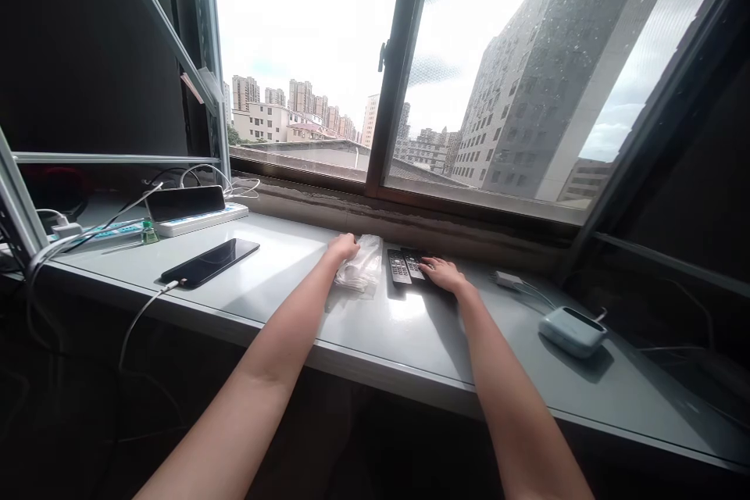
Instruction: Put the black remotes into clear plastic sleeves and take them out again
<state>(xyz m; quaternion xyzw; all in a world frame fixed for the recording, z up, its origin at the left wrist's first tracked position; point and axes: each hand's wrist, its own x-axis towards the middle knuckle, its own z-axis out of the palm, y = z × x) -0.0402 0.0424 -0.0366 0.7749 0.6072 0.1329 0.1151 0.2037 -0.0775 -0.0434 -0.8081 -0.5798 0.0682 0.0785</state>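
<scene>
Beneath the window, my left hand is closed at the left edge of a crumpled clear plastic bag on the grey desk. To the right of the bag, two black remote controls lie side by side, their buttons facing up. My right hand rests on the right-hand remote control, fingers stretched across its right side. That hand hides part of this remote.
A black phone with a charging cable lies on the left of the desk. Behind it, another phone leans on a white power strip. At right are a white charger and a light-blue device.
</scene>
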